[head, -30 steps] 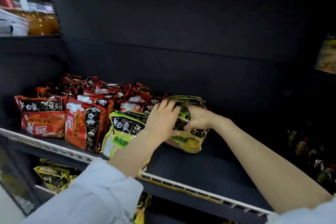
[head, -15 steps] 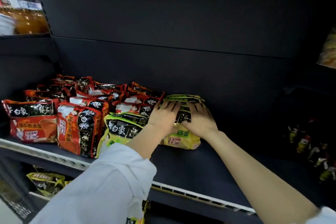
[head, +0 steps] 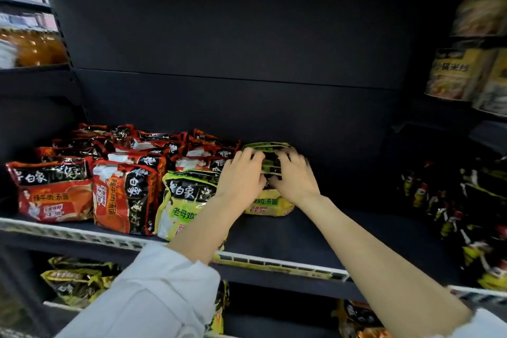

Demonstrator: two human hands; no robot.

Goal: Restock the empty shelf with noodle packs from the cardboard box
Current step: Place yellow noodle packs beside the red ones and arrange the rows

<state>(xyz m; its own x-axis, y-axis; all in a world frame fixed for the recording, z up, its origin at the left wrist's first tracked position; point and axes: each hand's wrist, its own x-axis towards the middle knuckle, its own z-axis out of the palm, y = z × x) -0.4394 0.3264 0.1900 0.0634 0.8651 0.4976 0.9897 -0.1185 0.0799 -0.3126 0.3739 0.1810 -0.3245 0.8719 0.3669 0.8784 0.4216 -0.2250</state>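
A dark shelf [head: 315, 233] holds rows of red noodle packs [head: 55, 192] on its left part. Beside them stand yellow-green noodle packs, one at the front [head: 183, 200] and a small group further back [head: 270, 204]. My left hand [head: 241, 178] and my right hand [head: 295, 178] lie side by side on the face of that back group, fingers spread and fairly straight, pressing against it. The hands cover most of those packs. The cardboard box is out of view.
The shelf's right half is bare dark board up to the back wall. Dark packets with yellow [head: 450, 200] crowd the right side. Yellow packs [head: 74, 280] lie on the shelf below. Boxes [head: 463, 74] stand on an upper right shelf, bottles [head: 30, 46] upper left.
Both hands have pushed the yellow-green packs further back and more upright on the shelf. My right hand moved from the packs' side onto their front. The view shifted right.
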